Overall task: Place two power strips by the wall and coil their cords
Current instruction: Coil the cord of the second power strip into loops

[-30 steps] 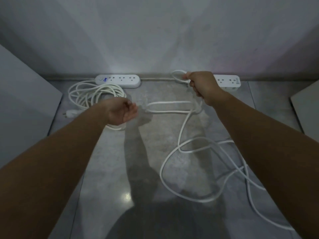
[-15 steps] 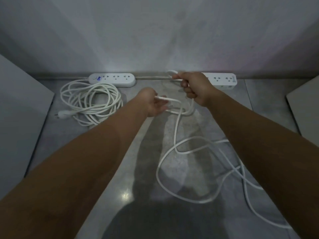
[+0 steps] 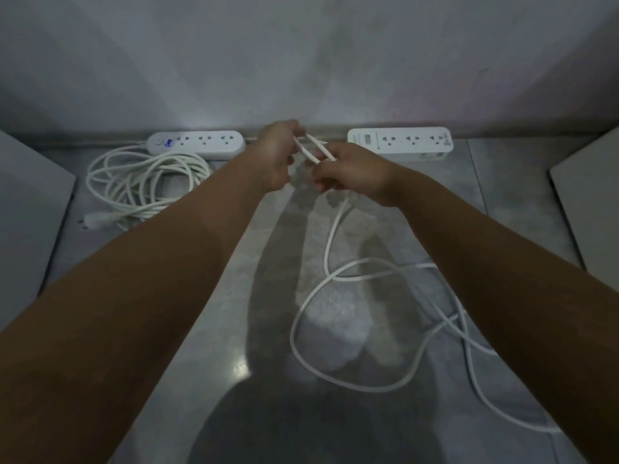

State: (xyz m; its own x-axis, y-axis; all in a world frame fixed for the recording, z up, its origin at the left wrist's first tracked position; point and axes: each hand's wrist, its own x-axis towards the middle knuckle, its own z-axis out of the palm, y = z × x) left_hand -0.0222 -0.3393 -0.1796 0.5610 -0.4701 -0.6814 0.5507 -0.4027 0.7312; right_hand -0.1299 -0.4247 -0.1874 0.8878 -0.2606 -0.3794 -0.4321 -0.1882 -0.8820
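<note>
Two white power strips lie against the wall: the left strip (image 3: pixel 197 144) with a blue-lit switch, and the right strip (image 3: pixel 400 143). The left strip's cord (image 3: pixel 140 182) lies coiled on the floor in front of it, its plug (image 3: pixel 97 221) at the near left. The right strip's cord (image 3: pixel 335 329) sprawls in loose loops over the floor to the right. Between the strips my left hand (image 3: pixel 276 155) and my right hand (image 3: pixel 351 170) both grip strands of this loose cord, held up close together.
The grey wall (image 3: pixel 301 61) runs across the back. Light panels stand at the left edge (image 3: pixel 26 209) and the right edge (image 3: pixel 589 195). The floor is glossy grey tile (image 3: pixel 217 313), with my shadow in the middle.
My left hand reached from near the coiled cord to the loose cord and took hold of it. Both hands came together between the strips, lifting a loop.
</note>
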